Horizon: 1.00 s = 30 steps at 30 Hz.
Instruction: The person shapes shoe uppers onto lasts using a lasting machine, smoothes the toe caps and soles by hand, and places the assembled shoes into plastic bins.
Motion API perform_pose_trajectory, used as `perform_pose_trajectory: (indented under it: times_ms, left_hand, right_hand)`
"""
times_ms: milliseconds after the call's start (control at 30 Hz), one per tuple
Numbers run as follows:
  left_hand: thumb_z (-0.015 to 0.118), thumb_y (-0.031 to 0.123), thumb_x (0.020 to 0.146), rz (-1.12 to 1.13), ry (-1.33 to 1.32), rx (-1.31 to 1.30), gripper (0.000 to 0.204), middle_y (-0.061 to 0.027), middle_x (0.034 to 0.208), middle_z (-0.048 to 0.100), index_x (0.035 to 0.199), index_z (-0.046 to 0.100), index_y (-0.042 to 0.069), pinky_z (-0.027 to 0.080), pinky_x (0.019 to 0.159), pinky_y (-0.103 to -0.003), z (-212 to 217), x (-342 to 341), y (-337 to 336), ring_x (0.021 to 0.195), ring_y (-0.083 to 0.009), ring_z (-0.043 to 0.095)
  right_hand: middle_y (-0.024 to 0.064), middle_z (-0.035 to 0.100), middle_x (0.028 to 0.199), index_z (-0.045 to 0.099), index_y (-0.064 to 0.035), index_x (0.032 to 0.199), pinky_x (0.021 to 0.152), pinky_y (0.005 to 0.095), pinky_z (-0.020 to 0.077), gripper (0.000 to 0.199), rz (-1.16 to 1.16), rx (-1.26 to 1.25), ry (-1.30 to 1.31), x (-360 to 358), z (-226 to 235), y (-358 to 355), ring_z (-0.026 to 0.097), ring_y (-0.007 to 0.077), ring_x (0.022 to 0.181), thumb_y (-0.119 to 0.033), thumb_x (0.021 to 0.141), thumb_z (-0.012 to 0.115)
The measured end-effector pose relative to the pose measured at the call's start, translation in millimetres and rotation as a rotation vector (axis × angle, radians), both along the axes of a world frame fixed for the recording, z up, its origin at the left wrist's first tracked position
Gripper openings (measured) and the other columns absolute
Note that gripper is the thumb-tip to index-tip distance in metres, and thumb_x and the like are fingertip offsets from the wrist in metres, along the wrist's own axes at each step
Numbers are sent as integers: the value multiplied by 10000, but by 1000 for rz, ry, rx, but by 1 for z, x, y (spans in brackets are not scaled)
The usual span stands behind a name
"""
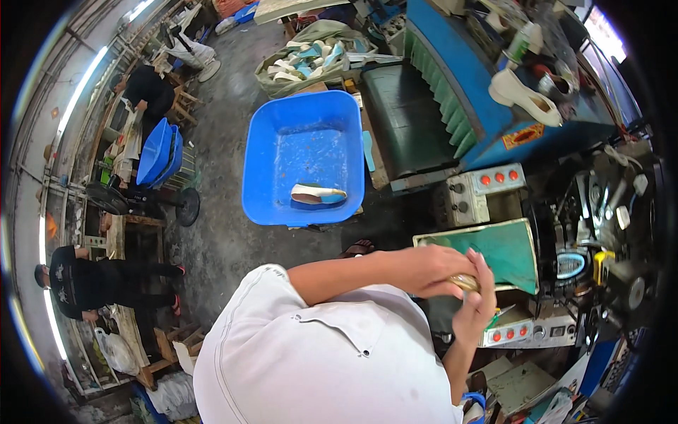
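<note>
My left hand [436, 270] and my right hand [479, 302] meet at the right, in front of my chest. Between them they grip a small, rounded tan-brown thing [464, 282]. Most of it is hidden by my fingers, and its kind does not show. Just beyond the hands is a shallow tray [512, 247] with a green inside and a pale rim. Ahead and to the left stands a large blue plastic tub [252, 155]. One shoe [304, 192], cream with brown and light blue, lies on its side in the tub near the closer wall.
A cloth sack [272, 83] of shoes stands behind the tub. To the right are a blue machine [441, 49] with a dark belt, a white shoe [519, 95] on top, control boxes [494, 178] with red knobs, and hanging tools [600, 198]. Two people [78, 283] work at the left benches.
</note>
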<state>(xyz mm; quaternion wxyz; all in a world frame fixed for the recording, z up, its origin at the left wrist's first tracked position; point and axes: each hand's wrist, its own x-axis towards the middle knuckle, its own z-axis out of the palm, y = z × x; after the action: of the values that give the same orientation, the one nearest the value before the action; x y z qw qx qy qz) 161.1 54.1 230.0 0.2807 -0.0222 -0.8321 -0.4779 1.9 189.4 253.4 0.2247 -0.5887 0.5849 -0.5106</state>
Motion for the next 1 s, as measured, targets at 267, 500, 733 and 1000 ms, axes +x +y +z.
perform_pose_trajectory:
  times_ms: [267, 500, 733, 1000]
  left_hand:
    - [570, 344, 1074, 324, -912, 74, 352, -218, 1177, 694, 1239, 620, 37, 516, 909, -550, -176, 144, -143, 1099, -471, 652]
    - [566, 320, 1078, 490, -1067, 40, 351, -226, 1180, 735, 1267, 711, 61, 531, 980, -550, -290, 190, -162, 1095, -455, 691]
    - [586, 76, 1067, 441, -281, 326, 201, -153, 997, 730, 1213, 711, 16, 597, 813, -339, -163, 50, -124, 888, -233, 738]
    - [601, 42, 1067, 13, -173, 170, 159, -73, 928, 689, 1181, 706, 4, 557, 738, -282, -103, -46, -19, 795, -132, 667]
  right_hand:
    - [209, 625, 1407, 576, 37, 1437, 1047, 412, 550, 437, -123, 225, -23, 58, -41, -65, 680, 323, 1210, -94, 1030, 665]
    - [216, 653, 1349, 656, -1, 1334, 973, 432, 572, 384, -299, 280, 88, 80, -42, -58, 700, 370, 1109, -62, 962, 730]
    - [207, 672, 1320, 680, 16, 1282, 969, 410, 563, 343, -684, 280, 84, 98, -53, 27, 707, 335, 1072, -57, 949, 718]
    - [180, 678, 1140, 670, 1, 1238, 843, 405, 554, 302, -1570, 205, -34, 129, -82, 228, 691, 316, 894, -42, 944, 727]
